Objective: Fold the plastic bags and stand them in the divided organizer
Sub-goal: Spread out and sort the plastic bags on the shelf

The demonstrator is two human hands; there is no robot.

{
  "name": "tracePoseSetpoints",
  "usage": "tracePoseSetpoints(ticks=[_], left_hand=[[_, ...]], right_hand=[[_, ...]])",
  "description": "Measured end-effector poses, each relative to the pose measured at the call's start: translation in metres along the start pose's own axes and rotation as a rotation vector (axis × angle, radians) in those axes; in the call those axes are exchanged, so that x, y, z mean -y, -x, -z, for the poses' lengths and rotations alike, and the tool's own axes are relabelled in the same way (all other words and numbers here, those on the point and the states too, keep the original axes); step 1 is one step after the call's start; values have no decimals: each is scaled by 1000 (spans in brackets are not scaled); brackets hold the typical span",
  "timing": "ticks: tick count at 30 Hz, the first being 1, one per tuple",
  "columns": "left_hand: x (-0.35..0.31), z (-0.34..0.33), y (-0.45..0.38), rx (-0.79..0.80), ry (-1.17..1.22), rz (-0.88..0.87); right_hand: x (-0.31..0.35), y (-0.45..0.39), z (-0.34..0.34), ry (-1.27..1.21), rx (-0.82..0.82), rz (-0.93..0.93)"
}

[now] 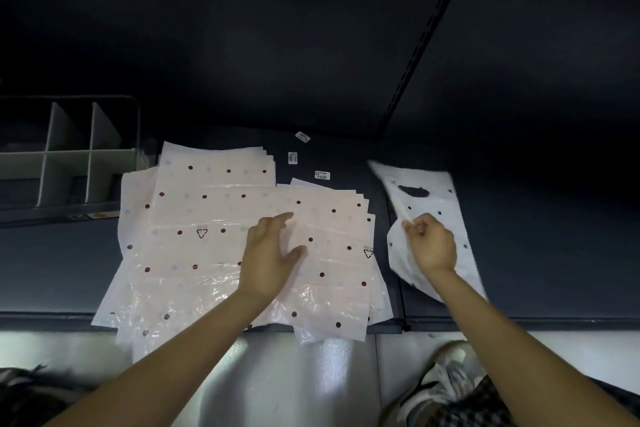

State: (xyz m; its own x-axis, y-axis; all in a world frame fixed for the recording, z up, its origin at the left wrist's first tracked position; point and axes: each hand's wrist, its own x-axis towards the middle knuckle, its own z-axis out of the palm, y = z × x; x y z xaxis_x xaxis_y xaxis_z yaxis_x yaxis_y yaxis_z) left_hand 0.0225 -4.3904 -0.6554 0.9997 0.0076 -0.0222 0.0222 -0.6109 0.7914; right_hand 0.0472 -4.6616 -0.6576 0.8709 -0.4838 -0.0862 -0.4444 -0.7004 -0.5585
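Several flat pink plastic bags with dark red dots lie in two overlapping stacks, a large left stack [194, 218] and a smaller right stack [332, 253], on a dark shelf. My left hand [270, 253] rests flat and open on the seam between the stacks. Off to the right my right hand [433, 243] pinches a fold of a single white dotted bag [426, 198] with a cut-out handle, lifting its left edge off the shelf. The grey divided organizer [69, 163] stands at the far left, and its visible compartments hold nothing.
Three small barcode labels [322, 175] lie on the dark shelf [536, 270] behind the stacks. A slotted upright rail [426, 42] runs up the dark back wall. Below the shelf edge is a shiny pale floor [294, 374], with a sneaker [443, 381] at lower right.
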Motion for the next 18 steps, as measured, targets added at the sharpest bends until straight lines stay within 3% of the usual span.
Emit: tracePoseSetpoints(ticks=[2, 6, 8, 11, 14, 16, 18], left_hand=[[-8, 6, 5, 105, 147, -31], [-28, 16, 27, 516, 302, 34], [-38, 20, 41, 589, 358, 52], [-51, 34, 56, 502, 466, 76], [-48, 57, 65, 193, 465, 108], [-39, 82, 65, 6, 439, 105], [-30, 112, 59, 6, 397, 109]], right_hand=[[20, -1, 11, -136, -3, -130], [71, 8, 23, -631, 112, -501], [96, 25, 23, -823, 160, -607], [129, 52, 16, -1014, 201, -680], [153, 74, 8, -1133, 270, -721], [163, 85, 1, -986, 250, -603], [167, 90, -7, -716, 97, -326]])
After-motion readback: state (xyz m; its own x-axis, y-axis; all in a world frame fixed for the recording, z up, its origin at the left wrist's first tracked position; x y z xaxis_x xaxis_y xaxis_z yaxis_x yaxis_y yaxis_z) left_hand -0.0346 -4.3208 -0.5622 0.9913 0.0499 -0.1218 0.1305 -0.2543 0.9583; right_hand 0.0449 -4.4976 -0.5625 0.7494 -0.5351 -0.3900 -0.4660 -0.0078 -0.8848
